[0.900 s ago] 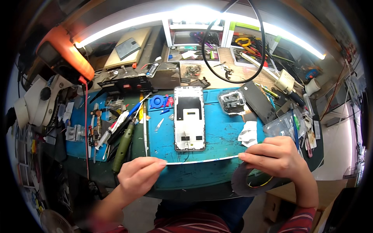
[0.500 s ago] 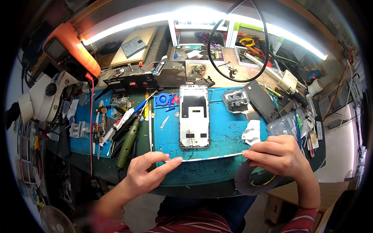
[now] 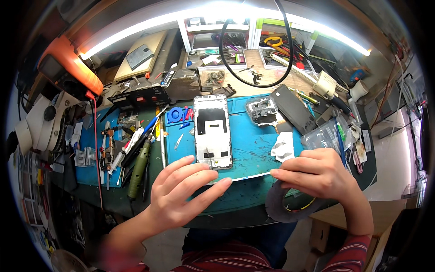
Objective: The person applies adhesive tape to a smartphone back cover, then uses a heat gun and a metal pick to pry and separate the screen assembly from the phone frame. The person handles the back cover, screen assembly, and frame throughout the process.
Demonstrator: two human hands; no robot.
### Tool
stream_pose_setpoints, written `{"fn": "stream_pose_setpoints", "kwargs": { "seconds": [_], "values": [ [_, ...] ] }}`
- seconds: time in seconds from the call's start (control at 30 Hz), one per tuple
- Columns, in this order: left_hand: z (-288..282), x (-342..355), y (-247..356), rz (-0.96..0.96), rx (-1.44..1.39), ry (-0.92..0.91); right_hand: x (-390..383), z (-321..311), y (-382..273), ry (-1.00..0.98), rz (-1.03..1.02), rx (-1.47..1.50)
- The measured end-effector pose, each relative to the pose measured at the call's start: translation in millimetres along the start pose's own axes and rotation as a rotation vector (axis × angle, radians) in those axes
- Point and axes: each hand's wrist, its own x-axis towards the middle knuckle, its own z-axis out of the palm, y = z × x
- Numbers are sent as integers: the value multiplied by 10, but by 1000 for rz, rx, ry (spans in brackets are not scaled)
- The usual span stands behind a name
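A phone body (image 3: 213,124) with a white and black inner face lies upright at the middle of the blue mat (image 3: 244,154). My right hand (image 3: 319,174) pinches a thin white tape strip (image 3: 253,175) at the near side of the mat, below the phone. A dark roll of tape (image 3: 276,204) hangs beneath that hand. My left hand (image 3: 179,192) has its fingers spread over the left end of the strip, fingertips just below the phone; that end is hidden behind them.
Left are a green cylindrical tool (image 3: 138,174), assorted pens and parts, a microscope stand (image 3: 38,122) and an orange multimeter (image 3: 68,68). Right are a clear case (image 3: 263,109), a dark panel (image 3: 292,109), crumpled white paper (image 3: 283,147) and plastic bags. A black cable loop (image 3: 290,54) hangs overhead.
My left hand has moved up toward the phone, its fingers opening out from the strip. My right hand has shifted a little upward with the strip and roll. The view has shifted slightly.
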Motion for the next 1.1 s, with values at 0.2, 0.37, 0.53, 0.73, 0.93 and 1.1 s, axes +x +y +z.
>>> {"fn": "stream_pose_setpoints", "kwargs": {
  "seconds": [0.2,0.37,0.53,0.73,0.93,1.1],
  "values": [
    [113,4,-35,57,-5,-3,-16,8,-2,10,-8,-11],
    [114,46,-25,80,-9,19,-53,24,14,27,1,-6],
    [135,239,220,28,89,-20,-63,71,37,55,-11,4],
    [263,352,291,23,80,-67,-93,78,40,68,-6,-7],
    [314,386,298,12,2,-31,-112,91,41,80,-5,0],
    [369,356,238,68,-17,-16,-123,96,44,85,-11,-22]
  ]
}}
